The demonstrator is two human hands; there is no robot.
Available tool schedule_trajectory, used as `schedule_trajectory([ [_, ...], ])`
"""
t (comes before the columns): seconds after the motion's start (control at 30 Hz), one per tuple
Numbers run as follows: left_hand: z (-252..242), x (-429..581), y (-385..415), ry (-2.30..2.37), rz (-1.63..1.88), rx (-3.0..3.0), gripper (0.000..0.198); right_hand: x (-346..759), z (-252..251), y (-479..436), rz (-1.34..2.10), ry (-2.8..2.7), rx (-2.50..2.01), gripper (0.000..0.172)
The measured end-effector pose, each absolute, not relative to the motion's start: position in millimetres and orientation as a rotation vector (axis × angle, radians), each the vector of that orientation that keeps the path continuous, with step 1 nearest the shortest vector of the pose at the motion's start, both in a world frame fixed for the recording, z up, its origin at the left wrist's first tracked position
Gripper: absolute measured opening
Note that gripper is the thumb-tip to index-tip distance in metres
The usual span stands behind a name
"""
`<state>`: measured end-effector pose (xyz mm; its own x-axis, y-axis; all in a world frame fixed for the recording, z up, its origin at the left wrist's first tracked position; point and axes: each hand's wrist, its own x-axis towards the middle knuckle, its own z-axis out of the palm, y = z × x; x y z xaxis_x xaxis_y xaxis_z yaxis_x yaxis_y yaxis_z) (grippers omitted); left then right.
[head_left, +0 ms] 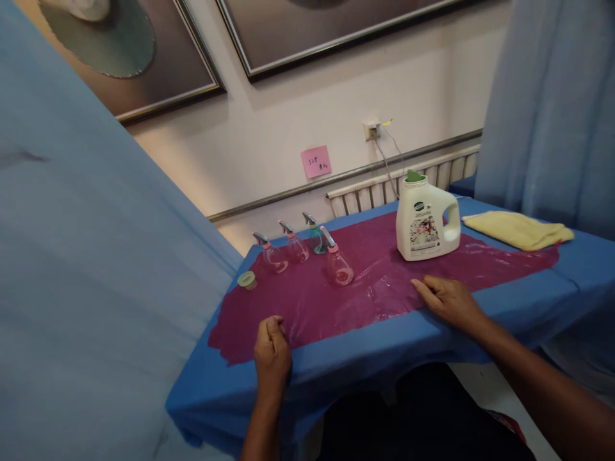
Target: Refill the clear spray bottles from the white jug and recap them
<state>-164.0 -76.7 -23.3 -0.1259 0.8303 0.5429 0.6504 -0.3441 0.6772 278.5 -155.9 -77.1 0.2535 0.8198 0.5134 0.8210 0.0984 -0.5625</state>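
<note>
At the near edge of the wine-red plastic sheet (307,314) my left hand (272,352) is closed, its fingers curled in and nothing seen in them. Further right, my right hand (449,299) is also closed, thumb pointing forward, below the cream jug-like bottle (418,221) with a handle and a label. Something green shows in that bottle's uncapped mouth. A pink-collared clear spray bottle (340,266) stands mid-sheet. Behind it are a teal spray bottle (317,239) and two more clear ones, one (296,250) beside another (275,257). A pale green cap (247,280) lies left of them.
A folded yellow cloth (519,229) lies on the right of the blue-covered table (355,349). Blue curtains hang at the left (96,256) and right. Behind the table are a radiator (355,203), a plugged-in socket (371,131) and a pink note (316,162).
</note>
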Motion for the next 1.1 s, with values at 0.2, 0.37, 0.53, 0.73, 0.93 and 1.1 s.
schedule_trajectory([
  [0.2,-21.1,-165.5,-75.0,1.582,1.497,1.994,0.023,278.3,-80.0,-155.1,-0.005,-1.537,-1.683,0.059],
  [0.37,-18.2,-168.6,-80.5,1.419,1.474,2.075,0.016,277.2,-81.3,-154.2,-0.003,-1.540,-1.675,0.059],
  [0.53,-22.0,-171.2,-83.9,1.427,1.470,2.010,0.013,277.9,-82.2,-153.0,0.006,-1.529,-1.676,0.057],
  [0.73,-22.5,-168.8,-84.0,1.437,1.436,1.959,0.012,280.5,-81.2,-153.1,0.047,-1.462,-1.665,0.045],
  [0.93,-22.8,-167.5,-84.2,1.439,1.428,1.914,0.011,285.1,-79.8,-151.5,0.094,-1.359,-1.619,0.032],
  [1.1,-26.1,-167.4,-84.4,1.459,1.458,1.859,0.011,289.6,-82.8,-153.7,0.094,-1.299,-1.606,0.026],
])
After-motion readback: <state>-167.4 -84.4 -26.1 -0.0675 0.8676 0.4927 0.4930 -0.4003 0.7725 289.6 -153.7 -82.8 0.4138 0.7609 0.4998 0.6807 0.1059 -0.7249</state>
